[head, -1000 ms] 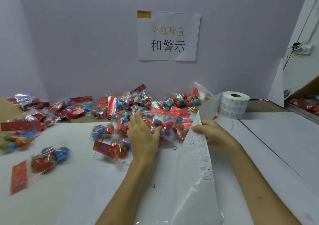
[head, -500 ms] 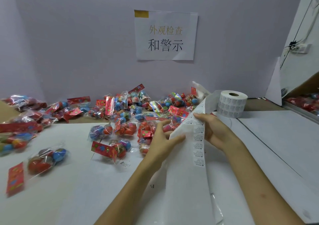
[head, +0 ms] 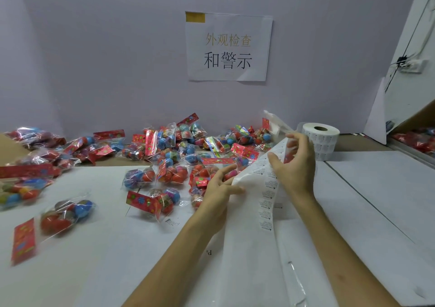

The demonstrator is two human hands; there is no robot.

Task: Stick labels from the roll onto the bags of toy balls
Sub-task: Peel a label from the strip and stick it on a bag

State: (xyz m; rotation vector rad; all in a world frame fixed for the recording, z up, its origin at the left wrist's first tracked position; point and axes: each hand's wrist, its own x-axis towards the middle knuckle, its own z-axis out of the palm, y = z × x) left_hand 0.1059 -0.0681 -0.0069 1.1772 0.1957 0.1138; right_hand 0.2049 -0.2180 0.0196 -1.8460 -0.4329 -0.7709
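A white roll of labels [head: 321,139] stands at the back right of the table. From it a long backing strip [head: 266,201] with a column of printed labels runs down toward me. My left hand [head: 219,186] pinches the strip's left edge. My right hand [head: 293,165] holds the strip higher up, thumb on the label column and fingers curled behind it. Clear bags of coloured toy balls with red header cards lie heaped behind the hands [head: 188,146]. One bag [head: 153,201] lies just left of my left hand.
More bags lie at the left: one [head: 58,217] near the front, others [head: 21,191] along the left edge. White paper sheets [head: 376,201] cover the table. A paper sign [head: 228,46] hangs on the back wall. A box of bags [head: 416,139] sits far right.
My left hand left the bag pile and took the strip's left edge. My right hand lifted the strip off the table and moved up along the label column.
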